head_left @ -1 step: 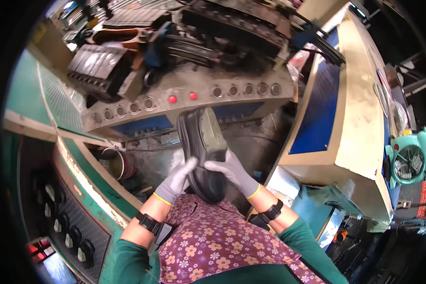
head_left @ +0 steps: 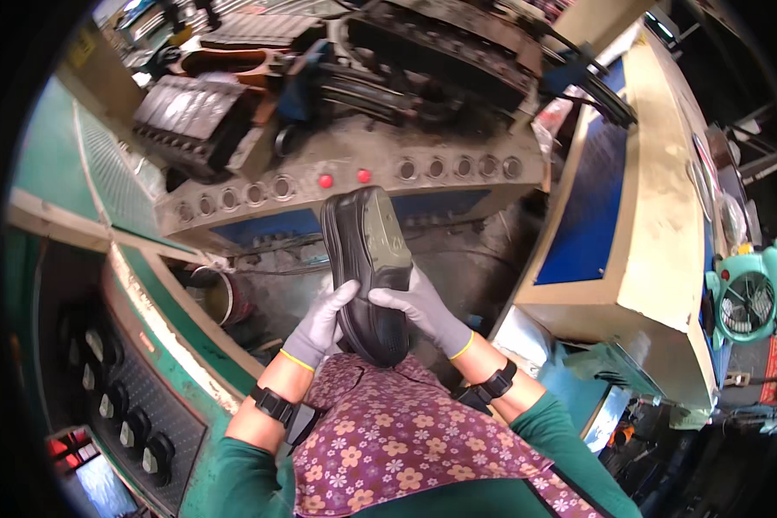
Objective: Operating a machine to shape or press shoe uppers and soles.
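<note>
A black shoe [head_left: 344,242] is held upright-lengthwise in front of my apron, with a greyish-olive shoe last [head_left: 385,226] filling its opening. My left hand [head_left: 324,318], in a pale grey glove with a yellow cuff edge, closes on the shoe's left side, thumb laid over it. From the right, my right hand [head_left: 416,304], gloved alike, grips the other side with its thumb pressed on the black upper near the last. The fingers of both hands are partly hidden beneath the shoe. Its rounded lower end hangs just above the flowered apron [head_left: 406,432].
Ahead stands a beige machine [head_left: 354,155] with round gauges, two red buttons and clamp parts on top. A blue-panelled cabinet [head_left: 656,216] rises at right beside a mint-green fan [head_left: 747,293]. A black knob panel [head_left: 116,406] lies at left, near a bucket [head_left: 220,293].
The shoe has shifted slightly, its far end a little higher in view. Both hands keep their hold. The surroundings sit slightly farther right in the picture.
</note>
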`<state>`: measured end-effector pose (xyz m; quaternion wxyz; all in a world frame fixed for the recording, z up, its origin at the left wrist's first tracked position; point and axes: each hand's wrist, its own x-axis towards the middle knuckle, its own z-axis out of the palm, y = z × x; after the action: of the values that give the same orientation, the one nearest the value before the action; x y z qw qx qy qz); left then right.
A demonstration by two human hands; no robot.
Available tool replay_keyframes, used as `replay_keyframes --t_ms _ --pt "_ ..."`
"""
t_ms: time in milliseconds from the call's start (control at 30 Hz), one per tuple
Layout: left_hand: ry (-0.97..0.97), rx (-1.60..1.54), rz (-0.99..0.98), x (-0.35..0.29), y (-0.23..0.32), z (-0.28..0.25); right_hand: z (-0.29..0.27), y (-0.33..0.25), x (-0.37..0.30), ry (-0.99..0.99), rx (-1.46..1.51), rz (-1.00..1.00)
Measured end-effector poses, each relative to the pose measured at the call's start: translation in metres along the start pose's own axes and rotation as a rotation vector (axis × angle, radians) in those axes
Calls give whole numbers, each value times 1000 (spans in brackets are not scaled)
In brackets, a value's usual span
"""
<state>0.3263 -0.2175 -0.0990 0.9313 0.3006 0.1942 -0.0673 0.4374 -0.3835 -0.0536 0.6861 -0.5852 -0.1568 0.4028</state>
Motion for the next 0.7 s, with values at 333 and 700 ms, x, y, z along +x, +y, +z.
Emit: replay_keyframes --t_ms 333,700 --pt "-98 -279 -67 -106 124 -93 70 -147 111 -427 -514 -393" --pt "-282 -478 -255 -63 200 -38 98 -133 244 -1108 -112 96"
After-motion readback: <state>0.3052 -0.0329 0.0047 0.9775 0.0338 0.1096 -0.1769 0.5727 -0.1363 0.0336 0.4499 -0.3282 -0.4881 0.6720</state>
